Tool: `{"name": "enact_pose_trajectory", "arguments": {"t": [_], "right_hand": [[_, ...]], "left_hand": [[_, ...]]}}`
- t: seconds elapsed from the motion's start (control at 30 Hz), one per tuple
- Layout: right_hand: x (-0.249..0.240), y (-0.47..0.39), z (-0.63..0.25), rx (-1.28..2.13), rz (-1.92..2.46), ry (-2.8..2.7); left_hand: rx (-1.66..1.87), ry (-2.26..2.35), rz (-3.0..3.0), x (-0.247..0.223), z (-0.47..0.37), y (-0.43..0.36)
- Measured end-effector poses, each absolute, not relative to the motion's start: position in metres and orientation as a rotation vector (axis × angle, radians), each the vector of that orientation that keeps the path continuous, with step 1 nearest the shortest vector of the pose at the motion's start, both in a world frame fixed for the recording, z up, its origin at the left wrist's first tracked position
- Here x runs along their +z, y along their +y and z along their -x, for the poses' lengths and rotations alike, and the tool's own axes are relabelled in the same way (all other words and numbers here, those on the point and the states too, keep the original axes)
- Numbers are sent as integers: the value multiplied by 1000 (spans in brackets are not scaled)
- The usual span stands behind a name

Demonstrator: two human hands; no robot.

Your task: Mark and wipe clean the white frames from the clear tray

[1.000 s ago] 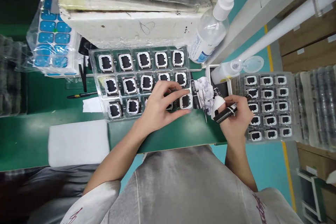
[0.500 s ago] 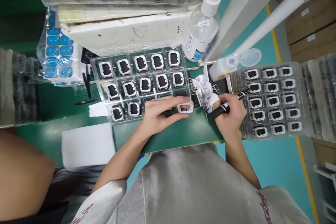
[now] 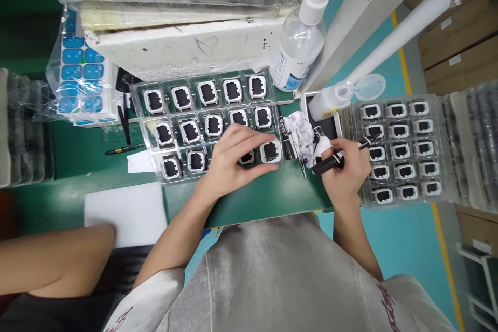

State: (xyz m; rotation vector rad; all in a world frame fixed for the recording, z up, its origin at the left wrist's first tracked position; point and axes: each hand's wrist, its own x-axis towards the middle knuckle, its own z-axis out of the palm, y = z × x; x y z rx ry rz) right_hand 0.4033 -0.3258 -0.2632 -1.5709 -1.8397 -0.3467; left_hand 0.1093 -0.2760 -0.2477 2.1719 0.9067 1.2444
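Note:
At the near right corner of a clear plastic tray (image 3: 229, 163), my left hand (image 3: 225, 163) has its fingers and thumb on opposite edges of a white-rimmed watch case (image 3: 271, 151). The case lies flat in its compartment. Other such cases, pale with dark centres, fill the tray, and my hand partly covers some. My right hand (image 3: 346, 168) is closed round a black marker pen (image 3: 334, 160), its tip pointing up and right. Beside the right thumb is a white scrap (image 3: 323, 145). Between my hands lie crumpled paper (image 3: 299, 129) and metal tweezers (image 3: 300, 153).
A second tray of cases (image 3: 412, 166) stands at the right. Behind are a pump bottle (image 3: 299, 46), a small white bottle (image 3: 330, 99) and a white foam box (image 3: 187, 49). A white foam sheet (image 3: 124, 212) lies at the left near another person's arm (image 3: 58, 259).
My left hand has lowered the watch case from a tilted hold into the corner compartment. My right hand shifted slightly right with the marker. The other person's arm moved toward the foam sheet.

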Motion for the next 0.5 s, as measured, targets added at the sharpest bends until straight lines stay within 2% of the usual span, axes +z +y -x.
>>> {"name": "enact_pose_trajectory", "arguments": {"t": [0.2,0.5], "right_hand": [[-264,-324,-407,-349,1564,-1892],[-260,-325,-398,-323,1307,-1764]], "left_hand": [[1272,873,-2100,-249,-110,-276],[1369,747,-1969,-249,-116,-280]]}}
